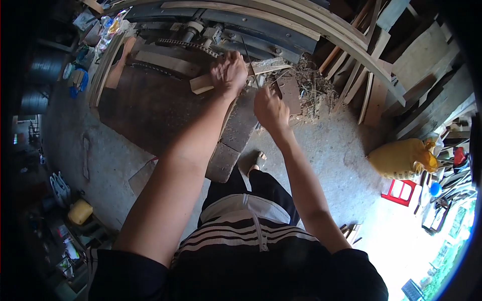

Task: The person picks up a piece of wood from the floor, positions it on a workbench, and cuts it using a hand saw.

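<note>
A short piece of wood lies on the dark workbench, with my left hand closed over it and pressing on it. To the right, my right hand is closed around the lower end of a thin, dark blade-like tool. The tool points up and away, beside the wood and close to my left hand's fingers. A pale, rough wooden strip extends to the right past the tool. My hands are apart, one on each side of the tool.
Behind the bench top stand dark machine parts with a chain and long curved boards. Wood shavings are heaped at the right. Farther right are a yellow sack, a red stool and leaning planks.
</note>
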Available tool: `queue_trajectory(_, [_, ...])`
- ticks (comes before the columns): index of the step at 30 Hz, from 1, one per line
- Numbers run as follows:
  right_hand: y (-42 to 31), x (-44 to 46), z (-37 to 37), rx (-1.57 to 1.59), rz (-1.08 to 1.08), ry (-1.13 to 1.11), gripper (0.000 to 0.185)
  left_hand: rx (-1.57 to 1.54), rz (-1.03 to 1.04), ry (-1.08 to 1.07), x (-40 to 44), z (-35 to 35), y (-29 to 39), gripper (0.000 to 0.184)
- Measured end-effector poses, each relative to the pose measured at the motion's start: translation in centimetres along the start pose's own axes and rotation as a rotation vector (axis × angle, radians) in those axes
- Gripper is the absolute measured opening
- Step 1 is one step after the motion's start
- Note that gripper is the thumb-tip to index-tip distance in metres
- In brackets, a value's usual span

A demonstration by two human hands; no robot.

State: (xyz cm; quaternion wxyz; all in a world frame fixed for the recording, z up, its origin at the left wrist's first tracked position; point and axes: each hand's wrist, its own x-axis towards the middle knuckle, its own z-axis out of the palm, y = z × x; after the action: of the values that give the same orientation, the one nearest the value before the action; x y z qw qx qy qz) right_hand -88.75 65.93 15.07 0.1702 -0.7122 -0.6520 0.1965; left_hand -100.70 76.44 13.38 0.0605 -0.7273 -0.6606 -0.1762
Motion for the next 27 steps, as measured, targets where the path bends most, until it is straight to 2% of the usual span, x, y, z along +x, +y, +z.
queue_trajectory(3, [0.3, -2.6, -1.2, -0.019, 0.08, -0.145, 0.023, -0.003, -0.008, -0.028, 0.1, 0.2, -0.1, 0.026])
queue_trajectory(11, [0.6, 1.4, 2.2, 0.007, -0.015, 0.015, 0.021, 0.013, 0.016, -0.054, 0.0, -0.1, 0.0, 0.028])
queue_trajectory(15, [0.8, -3.7, -0.7, 0.017, 0.046, -0.127, 0.022, 0.0, -0.026, -0.071, 0.1, 0.0, 0.2, 0.028])
queue_trajectory(18, [1.0, -4.6, -0.5, -0.009, 0.035, -0.077, 0.022, -0.002, -0.012, -0.052, -0.1, 0.3, -0.2, 0.028])
queue_trajectory(23, [0.8, 0.8, 2.0, 0.025, -0.039, 0.029, 0.02, -0.015, -0.017, -0.066, -0.1, -0.4, 0.1, 0.026])
queue_trajectory(26, [1.1, -2.8, 0.4, 0.027, 0.005, -0.055, 0.019, 0.009, 0.015, -0.07, 0.4, -0.2, 0.2, 0.026])
queue_trajectory(27, [1.4, -4.0, 0.3, -0.003, -0.082, -0.008, 0.018, 0.011, 0.009, -0.075, 0.3, -0.2, 0.2, 0.025])
